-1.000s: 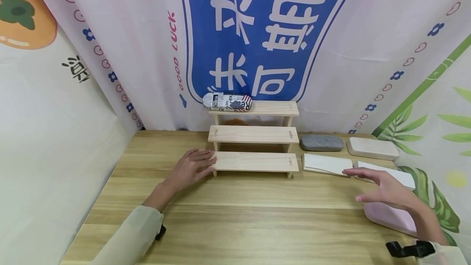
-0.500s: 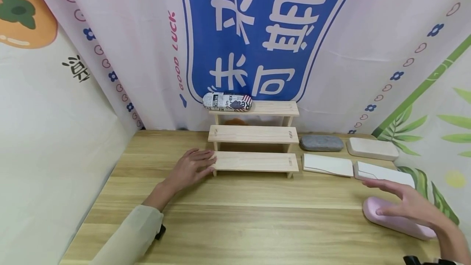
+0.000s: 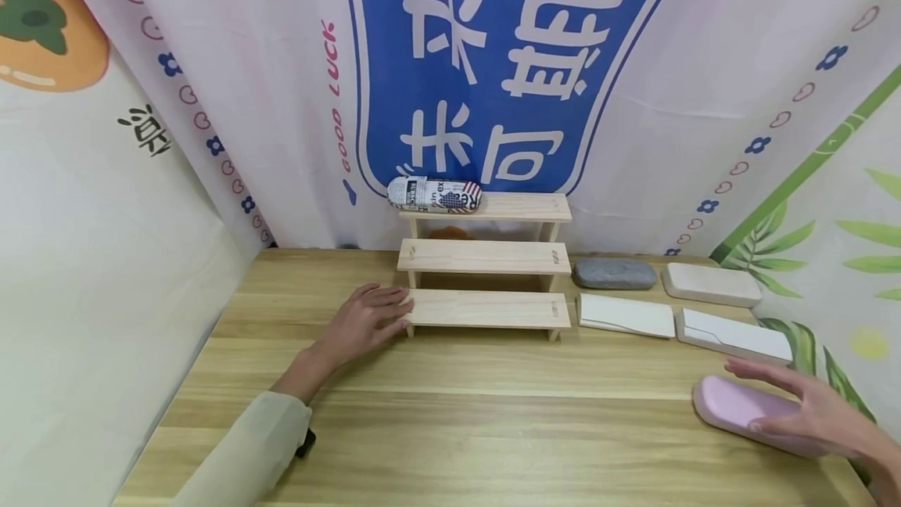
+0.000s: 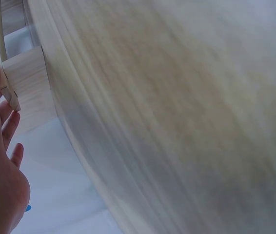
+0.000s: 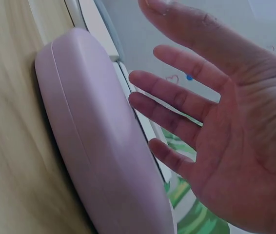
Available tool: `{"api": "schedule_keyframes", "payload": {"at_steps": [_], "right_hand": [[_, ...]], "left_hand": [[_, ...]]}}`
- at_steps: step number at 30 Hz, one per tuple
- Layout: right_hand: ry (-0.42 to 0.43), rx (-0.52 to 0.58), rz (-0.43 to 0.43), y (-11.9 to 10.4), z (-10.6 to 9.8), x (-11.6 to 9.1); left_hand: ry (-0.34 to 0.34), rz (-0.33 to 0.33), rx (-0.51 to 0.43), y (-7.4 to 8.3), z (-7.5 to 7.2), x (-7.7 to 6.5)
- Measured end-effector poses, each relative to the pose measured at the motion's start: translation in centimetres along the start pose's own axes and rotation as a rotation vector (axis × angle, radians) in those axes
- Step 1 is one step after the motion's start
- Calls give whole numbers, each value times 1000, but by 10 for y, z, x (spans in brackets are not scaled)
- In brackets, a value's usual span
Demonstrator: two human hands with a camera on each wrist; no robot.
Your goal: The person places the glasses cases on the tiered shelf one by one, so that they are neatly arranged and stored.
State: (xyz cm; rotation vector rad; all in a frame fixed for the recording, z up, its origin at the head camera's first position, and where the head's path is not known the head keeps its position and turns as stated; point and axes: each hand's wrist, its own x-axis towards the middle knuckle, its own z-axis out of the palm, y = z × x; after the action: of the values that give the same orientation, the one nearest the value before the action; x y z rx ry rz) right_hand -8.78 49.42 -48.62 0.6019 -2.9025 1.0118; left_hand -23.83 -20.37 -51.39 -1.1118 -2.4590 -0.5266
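Note:
A pink hard glasses case point(image 3: 739, 405) lies at the right of the table. Over it hovers my right hand point(image 3: 820, 413), thumb and fingers spread; in the right wrist view a gap shows between the fingers point(image 5: 172, 100) and the case's rounded lid point(image 5: 104, 117). At the left end of a three-tier wooden stand point(image 3: 486, 309), my left hand point(image 3: 362, 325) rests with relaxed fingers, touching the end of the lowest shelf. The left wrist view shows its fingertips point(image 4: 11, 124) against the shelf's end point(image 4: 11, 97). A glasses case with newspaper print point(image 3: 434, 195) lies on the top shelf.
Right of the stand lie a grey case point(image 3: 615, 274), a cream case point(image 3: 712, 285) and two white flap-top cases, one nearer the stand point(image 3: 625, 314) and one farther right point(image 3: 734, 335). A printed curtain point(image 3: 633, 147) hangs behind the wooden table point(image 3: 450, 429).
My right hand has moved right and toward me, from over the white cases to above the pink case. My left hand has stayed at the stand.

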Motion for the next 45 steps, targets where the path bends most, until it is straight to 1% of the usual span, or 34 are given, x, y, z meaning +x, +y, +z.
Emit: {"api": "schedule_keyframes", "payload": {"at_steps": [3,6,8,13,18,27,30,32,37,45], "right_hand": [[2,-20,65,5,-1,-7],[12,-19,99,9,-2,-15],[23,-9,98,12,-1,-19],[56,-7,60,18,1,-29],[69,-39,87,26,5,-36],[41,-53,159,38,12,-41],[38,-70,180,39,13,-41],[35,-82,210,39,13,-42],[39,-89,255,38,14,-44],[76,-98,235,39,17,-43]], "left_hand": [[-2,-4,-1,-1,0,0],[-5,-7,1,-1,1,-1],[-4,-5,2,-2,1,-1],[8,3,3,-2,0,0],[2,-5,0,-1,-2,0],[6,-7,4,1,-1,-2],[13,-3,-2,2,0,-2],[18,0,-6,2,0,-1],[18,1,-10,2,0,0],[22,9,-6,2,-1,0]]}}
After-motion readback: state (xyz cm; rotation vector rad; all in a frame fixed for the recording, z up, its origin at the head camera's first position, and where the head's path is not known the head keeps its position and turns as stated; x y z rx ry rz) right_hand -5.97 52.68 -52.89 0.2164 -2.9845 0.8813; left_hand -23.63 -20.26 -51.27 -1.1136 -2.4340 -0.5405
